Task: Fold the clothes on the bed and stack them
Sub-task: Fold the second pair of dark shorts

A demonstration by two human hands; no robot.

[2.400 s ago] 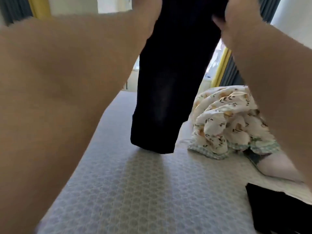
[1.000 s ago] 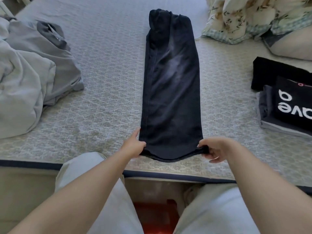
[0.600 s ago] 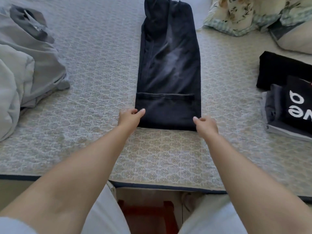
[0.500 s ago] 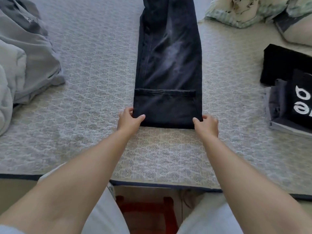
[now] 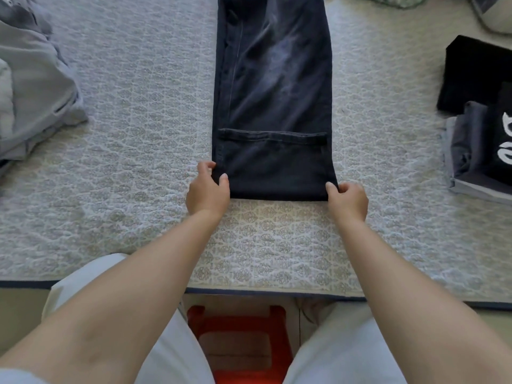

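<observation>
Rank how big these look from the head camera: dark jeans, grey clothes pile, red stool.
1. Long dark denim jeans
2. Crumpled grey fabric clothes pile, cut off by the frame, so unsure
3. Red plastic stool, partly hidden by legs

Both your bare forearms reach forward, roughly parallel. Your left hand [image 5: 207, 192] pinches the near left corner of the fold, thumb on top, fingers curled. Your right hand [image 5: 348, 200] grips the near right corner, thumb up, fingers tucked under.
</observation>
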